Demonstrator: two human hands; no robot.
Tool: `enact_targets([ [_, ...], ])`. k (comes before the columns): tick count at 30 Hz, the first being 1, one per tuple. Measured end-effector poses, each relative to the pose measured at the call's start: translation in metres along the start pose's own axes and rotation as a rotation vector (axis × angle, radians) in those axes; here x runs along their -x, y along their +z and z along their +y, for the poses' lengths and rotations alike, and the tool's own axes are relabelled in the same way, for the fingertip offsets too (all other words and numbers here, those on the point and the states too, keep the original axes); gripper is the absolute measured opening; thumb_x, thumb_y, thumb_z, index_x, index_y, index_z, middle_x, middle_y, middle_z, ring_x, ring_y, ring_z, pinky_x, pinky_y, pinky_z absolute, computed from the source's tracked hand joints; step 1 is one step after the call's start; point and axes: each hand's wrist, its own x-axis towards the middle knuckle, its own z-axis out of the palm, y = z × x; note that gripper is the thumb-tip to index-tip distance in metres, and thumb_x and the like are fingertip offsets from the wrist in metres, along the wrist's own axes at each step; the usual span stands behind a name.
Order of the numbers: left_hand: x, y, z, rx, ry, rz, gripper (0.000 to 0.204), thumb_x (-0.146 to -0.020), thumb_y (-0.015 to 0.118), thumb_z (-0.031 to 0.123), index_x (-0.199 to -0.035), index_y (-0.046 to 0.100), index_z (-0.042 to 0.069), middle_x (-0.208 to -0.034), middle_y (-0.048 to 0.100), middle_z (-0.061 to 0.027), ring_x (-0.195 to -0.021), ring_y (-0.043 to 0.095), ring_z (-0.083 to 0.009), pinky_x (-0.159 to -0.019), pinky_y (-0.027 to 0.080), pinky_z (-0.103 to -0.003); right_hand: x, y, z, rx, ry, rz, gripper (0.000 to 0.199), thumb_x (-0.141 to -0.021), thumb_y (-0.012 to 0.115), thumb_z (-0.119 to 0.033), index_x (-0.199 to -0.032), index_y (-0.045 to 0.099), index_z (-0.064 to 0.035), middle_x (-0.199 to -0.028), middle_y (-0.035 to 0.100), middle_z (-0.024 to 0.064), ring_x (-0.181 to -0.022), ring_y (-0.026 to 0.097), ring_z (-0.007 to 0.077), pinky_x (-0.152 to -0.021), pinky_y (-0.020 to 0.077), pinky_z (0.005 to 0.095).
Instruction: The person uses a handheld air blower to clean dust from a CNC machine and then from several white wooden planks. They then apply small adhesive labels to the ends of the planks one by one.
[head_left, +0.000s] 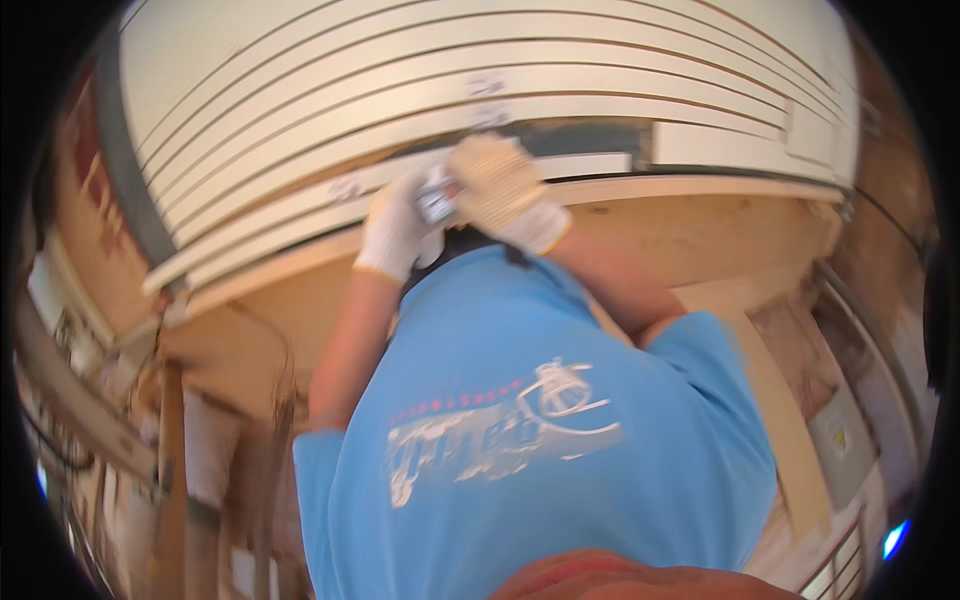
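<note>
Both my hands wear white knitted gloves and meet at the near edge of a worktable. In the fingers of my left hand (393,225) is a small grey-white object (436,203), blurred, so its kind cannot be told. Against it, from the right, comes my right hand (503,192), its fingers curled and partly hidden behind the back of the glove. Beyond the hands lie long white strips (470,55) side by side with dark gaps between them. A shorter white strip (590,165) is at the near edge, just right of my right hand.
The wooden table edge (700,187) runs across in front of my body. A dark grey bar (130,170) borders the strips at the left. Metal rails (870,350) stand at the right, and a wooden post (172,470) with frame parts at the lower left.
</note>
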Motion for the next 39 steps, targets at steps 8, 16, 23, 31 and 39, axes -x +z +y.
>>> enact_targets([
  [8,-0.024,0.023,0.006,1.462,-0.563,-0.146,0.052,-0.109,0.043,0.033,-0.146,0.050,-0.003,-0.143,0.060,-0.0206,-0.132,0.060,-0.0365,-0.105,0.054,-0.060,0.012,0.022,0.033,0.077,-0.062,0.112,0.019,-0.078,0.076,-0.020,-0.091,0.069,-0.0081,-0.093,0.065,0.0115,-0.094,0.065,0.0317,-0.082,0.0549,0.0440],
  [16,-0.023,0.018,0.030,1.401,-0.679,-0.110,0.050,-0.109,0.044,0.034,-0.145,0.052,0.001,-0.141,0.062,-0.0181,-0.130,0.061,-0.0346,-0.105,0.053,-0.058,0.014,0.011,0.033,0.079,-0.076,0.092,0.017,-0.078,0.076,-0.022,-0.089,0.071,-0.0100,-0.094,0.066,0.0112,-0.095,0.065,0.0307,-0.083,0.0547,0.0429],
  [23,-0.009,0.019,-0.009,1.000,-0.320,-0.160,0.037,-0.109,0.050,0.023,-0.136,0.059,-0.001,-0.128,0.068,-0.0160,-0.116,0.069,-0.0294,-0.090,0.061,-0.046,0.012,0.025,0.024,-0.128,0.006,0.040,0.017,-0.083,0.071,-0.016,-0.095,0.067,-0.0057,-0.097,0.065,0.0160,-0.097,0.063,0.0384,-0.088,0.0536,0.0487],
  [31,0.005,-0.001,0.010,1.514,-0.716,0.013,0.043,-0.108,0.053,0.028,-0.135,0.052,-0.004,-0.132,0.063,-0.0205,-0.120,0.066,-0.0346,-0.102,0.056,-0.054,0.009,0.016,0.005,-0.180,0.053,-0.050,0.021,-0.086,0.074,-0.013,-0.106,0.068,-0.0071,-0.103,0.066,0.0139,-0.100,0.066,0.0366,-0.087,0.0538,0.0472],
  [39,0.008,-0.012,0.018,1.479,-0.629,-0.029,0.047,-0.107,0.053,0.028,-0.141,0.050,-0.005,-0.134,0.062,-0.0203,-0.121,0.065,-0.0352,-0.102,0.055,-0.055,0.008,0.015,0.005,-0.152,0.046,-0.093,0.022,-0.091,0.071,-0.014,-0.113,0.067,-0.0075,-0.102,0.065,0.0125,-0.097,0.067,0.0330,-0.086,0.0543,0.0452],
])
